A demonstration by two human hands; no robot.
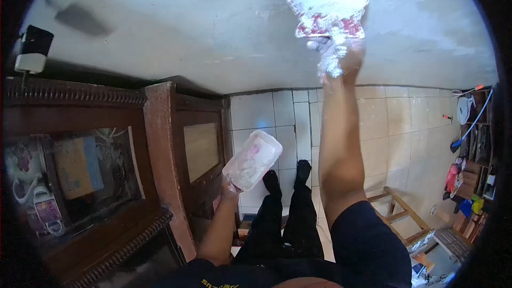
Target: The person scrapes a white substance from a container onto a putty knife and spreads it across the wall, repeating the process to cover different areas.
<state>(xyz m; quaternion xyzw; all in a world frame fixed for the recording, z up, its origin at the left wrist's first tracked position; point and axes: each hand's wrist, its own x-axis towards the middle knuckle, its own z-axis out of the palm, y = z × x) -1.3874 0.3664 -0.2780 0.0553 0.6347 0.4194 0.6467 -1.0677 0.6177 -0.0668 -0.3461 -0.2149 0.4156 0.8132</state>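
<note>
At the top of the view, my right hand (345, 57) is closed round the handle of a wide red putty scraper (321, 23). White putty is smeared thickly over its blade, handle and my fingers. The blade is raised in front of the pale wall (224, 26) and overlaps it in this view. Lower and to the left, my left hand (230, 189) grips the near end of a white plastic tub (274, 143). The tub is tilted, with white putty coating its inside. My fingers are partly hidden beneath its edge.
A dark wooden cabinet (160, 122) with glass panes stands close on the left. A black-and-white plug-in device (34, 48) sits on the wall. Floor tiles (373, 122) stretch right to a wooden stool (405, 213) and cluttered shelves (482, 138).
</note>
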